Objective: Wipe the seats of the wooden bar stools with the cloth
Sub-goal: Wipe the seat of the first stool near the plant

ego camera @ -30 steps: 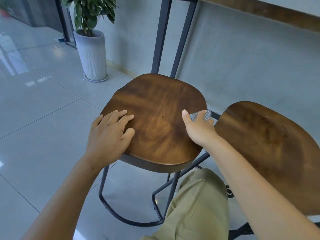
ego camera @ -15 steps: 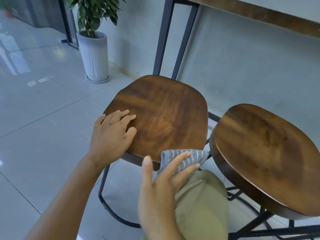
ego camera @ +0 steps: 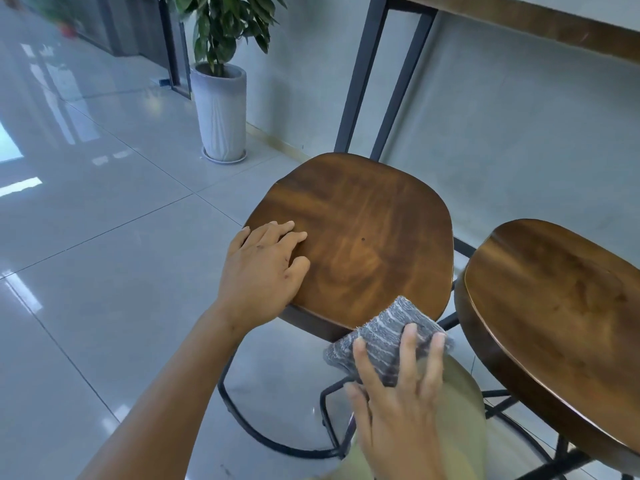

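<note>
While left hand (ego camera: pixel 261 275) lies flat on seat (ego camera: pixel 360 237), right hand (ego camera: pixel 398 400) fingers pin cloth (ego camera: pixel 384 336).

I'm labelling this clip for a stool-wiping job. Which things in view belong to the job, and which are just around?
Part of the job:
- near stool seat, steadied by the left hand
- second stool seat to its right
- grey striped cloth under the right hand

Just around:
- potted plant
- bar counter
- tiled floor
</note>
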Available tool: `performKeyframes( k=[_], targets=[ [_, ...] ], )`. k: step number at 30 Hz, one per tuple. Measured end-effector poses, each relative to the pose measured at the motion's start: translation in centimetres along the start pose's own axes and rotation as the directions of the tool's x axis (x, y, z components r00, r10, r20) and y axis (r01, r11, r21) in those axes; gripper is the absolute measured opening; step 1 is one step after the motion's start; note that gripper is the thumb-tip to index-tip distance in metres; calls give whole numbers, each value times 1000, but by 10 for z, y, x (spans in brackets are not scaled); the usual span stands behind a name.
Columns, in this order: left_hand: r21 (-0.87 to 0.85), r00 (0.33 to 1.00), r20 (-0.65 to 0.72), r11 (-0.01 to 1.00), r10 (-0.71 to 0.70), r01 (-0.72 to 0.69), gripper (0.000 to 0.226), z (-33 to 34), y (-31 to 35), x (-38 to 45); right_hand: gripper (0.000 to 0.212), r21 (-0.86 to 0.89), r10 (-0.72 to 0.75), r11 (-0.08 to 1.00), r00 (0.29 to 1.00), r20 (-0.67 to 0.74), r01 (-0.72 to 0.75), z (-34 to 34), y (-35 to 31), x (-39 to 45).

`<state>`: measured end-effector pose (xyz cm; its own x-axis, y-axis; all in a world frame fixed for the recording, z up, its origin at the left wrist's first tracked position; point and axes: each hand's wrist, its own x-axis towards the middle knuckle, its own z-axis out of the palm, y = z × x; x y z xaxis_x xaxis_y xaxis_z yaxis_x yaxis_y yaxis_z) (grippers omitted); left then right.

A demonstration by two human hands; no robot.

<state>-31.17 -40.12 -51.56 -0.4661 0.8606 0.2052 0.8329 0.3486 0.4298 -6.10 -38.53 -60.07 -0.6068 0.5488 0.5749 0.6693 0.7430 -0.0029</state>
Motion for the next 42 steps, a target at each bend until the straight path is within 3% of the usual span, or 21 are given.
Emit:
performKeyframes(
  k=[5, 8, 12, 15, 21, 26, 32, 42],
  targets=[
    [-17, 1000, 4, 1000, 0, 0, 61, -1, 2, -1, 69, -208, -414, 884, 908, 66, 418, -13, 79, 14],
    [-22, 1000, 1, 1000, 3, -3, 61, -2, 2, -2, 76, -194, -492, 841, 863, 119, 506, -19, 89, 30],
    [-27, 1000, -12, 1000, 5, -6, 60, -2, 2, -3, 51, -144, -571, 799, 812, 125, 584, -22, 73, 49],
    [-94, 1000, 12, 996, -1, 2, 58, -5, 2, -3, 45, -138, -578, 793, 804, 139, 594, -25, 45, 57],
    [-388, 996, 52, 918, -72, 86, 39, -27, -3, -5, 51, -122, -539, 805, 802, 257, 580, -29, -5, 72],
    [-411, 992, 9, 904, -124, 117, 40, -40, -12, -13, 50, -28, -540, 819, 786, 300, 573, -30, -43, 96],
    [-393, 982, -40, 907, -183, 153, 43, -57, -20, -24, 70, 21, -517, 835, 771, 371, 549, -21, -73, 129],
    [-357, 969, -43, 909, -245, 214, 46, -61, -43, -53, 82, -49, -569, 756, 692, 444, 653, -29, -36, 102]
  ],
)
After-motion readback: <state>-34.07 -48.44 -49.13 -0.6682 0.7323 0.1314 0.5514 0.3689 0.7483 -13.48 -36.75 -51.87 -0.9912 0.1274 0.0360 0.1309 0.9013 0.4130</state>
